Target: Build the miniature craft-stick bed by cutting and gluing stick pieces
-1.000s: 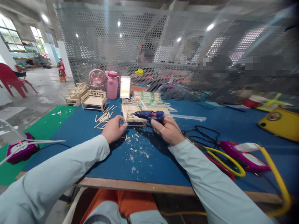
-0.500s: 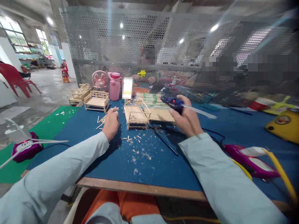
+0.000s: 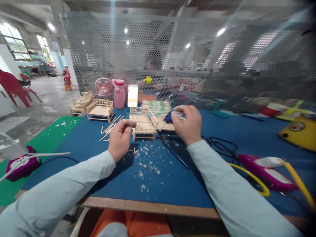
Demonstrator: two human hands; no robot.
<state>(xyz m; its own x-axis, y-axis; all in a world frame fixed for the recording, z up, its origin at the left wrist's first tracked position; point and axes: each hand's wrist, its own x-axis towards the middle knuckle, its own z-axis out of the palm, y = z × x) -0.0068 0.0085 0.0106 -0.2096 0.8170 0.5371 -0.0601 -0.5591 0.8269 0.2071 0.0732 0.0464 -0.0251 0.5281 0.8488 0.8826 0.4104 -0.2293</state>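
My right hand (image 3: 189,123) is closed around a blue glue gun (image 3: 169,117), whose pale nozzle points down and to the left. Pinched fingertips show on my left hand (image 3: 120,138), at the left front corner of a small bamboo model bench (image 3: 142,121). Whatever lies between them is too small to make out. Thin bamboo sticks (image 3: 108,130) lie loose behind my left hand. A pair of pliers with blue handles (image 3: 176,157) rests on the blue mat between my hands. A flat bamboo panel (image 3: 163,124) lies partly behind the glue gun.
More bamboo models (image 3: 100,110) stand at the back left, near a pink flask (image 3: 119,95) and a lit phone (image 3: 132,95). Purple power strips (image 3: 268,172) with cables flank the workspace. A perforated metal screen (image 3: 138,42) rises behind; a person sits beyond it.
My right hand has turned the glue gun nozzle downward and brought it left, toward the bench. My left hand has moved slightly right, its pinched fingers now at the bench's corner.
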